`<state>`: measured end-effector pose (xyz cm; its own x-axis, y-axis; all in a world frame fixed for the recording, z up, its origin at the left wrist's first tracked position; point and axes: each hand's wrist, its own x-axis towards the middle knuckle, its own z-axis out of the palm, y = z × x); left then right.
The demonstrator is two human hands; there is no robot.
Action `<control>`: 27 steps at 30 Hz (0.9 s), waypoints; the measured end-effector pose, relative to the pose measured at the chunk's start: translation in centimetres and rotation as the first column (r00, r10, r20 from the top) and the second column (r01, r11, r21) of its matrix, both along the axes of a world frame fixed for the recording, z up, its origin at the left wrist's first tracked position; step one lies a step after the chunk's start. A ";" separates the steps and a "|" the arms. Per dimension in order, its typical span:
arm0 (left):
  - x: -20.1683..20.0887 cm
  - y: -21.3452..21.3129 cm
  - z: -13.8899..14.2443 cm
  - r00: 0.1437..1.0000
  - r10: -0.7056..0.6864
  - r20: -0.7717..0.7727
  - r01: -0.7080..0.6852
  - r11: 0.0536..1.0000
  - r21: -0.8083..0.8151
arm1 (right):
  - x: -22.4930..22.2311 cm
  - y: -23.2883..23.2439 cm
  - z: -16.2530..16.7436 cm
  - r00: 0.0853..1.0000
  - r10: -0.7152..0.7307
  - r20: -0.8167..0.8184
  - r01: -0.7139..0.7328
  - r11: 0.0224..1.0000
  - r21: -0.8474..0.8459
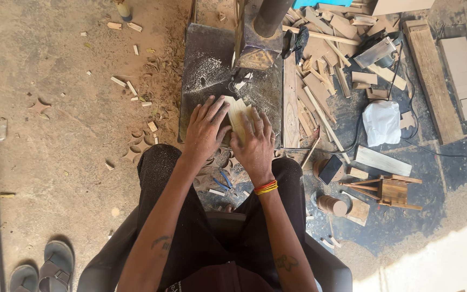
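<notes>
My left hand (205, 131) and my right hand (254, 145) both press down on a small pale wooden piece (237, 114) that lies flat on a dark metal saw table (206, 59) dusted with sawdust. The piece sits just below the thin blade area (240, 81) under the machine's head (255, 43). My fingers spread over the wood and hide most of its near part. Red and yellow bangles circle my right wrist. I sit on a dark chair (109, 259) with my knees on either side of the table.
A heap of wood offcuts and strips (325, 65) lies right of the machine, with a white bag (382, 121), a long plank (431, 81), a small wooden stool (390, 190) and round wooden blocks (331, 204). Cut wood shapes litter the floor on the left. Sandals (44, 267) rest bottom left.
</notes>
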<state>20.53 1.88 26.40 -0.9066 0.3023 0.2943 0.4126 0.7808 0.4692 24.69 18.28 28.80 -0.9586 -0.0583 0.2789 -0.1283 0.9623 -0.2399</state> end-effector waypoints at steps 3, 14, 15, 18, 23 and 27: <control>-0.5 -0.4 0.4 1.000 -0.015 -0.012 0.015 1.000 0.001 | -0.4 0.1 0.1 1.000 -0.008 -0.010 0.008 1.000 0.005; -1.7 -0.2 0.4 0.998 -0.032 -0.046 0.029 0.997 -0.077 | -2.1 0.5 0.0 0.997 -0.041 -0.072 0.044 0.999 0.032; -1.8 -0.1 0.3 0.997 -0.029 -0.071 0.024 0.996 -0.081 | -2.3 0.5 0.0 0.996 -0.040 -0.084 0.043 0.999 0.034; -2.0 -0.1 -0.1 0.995 -0.020 -0.101 0.005 0.989 -0.150 | -2.7 0.4 0.2 0.995 -0.033 -0.094 0.037 0.999 0.035; -1.7 -0.3 -0.6 0.999 -0.008 -0.036 0.005 0.996 -0.087 | -2.5 0.1 0.4 0.993 -0.071 -0.096 0.072 0.997 0.007; -2.0 -0.2 -0.8 0.999 -0.027 -0.027 0.024 0.994 -0.104 | -2.6 -0.1 0.2 0.989 -0.116 -0.088 0.120 0.992 0.044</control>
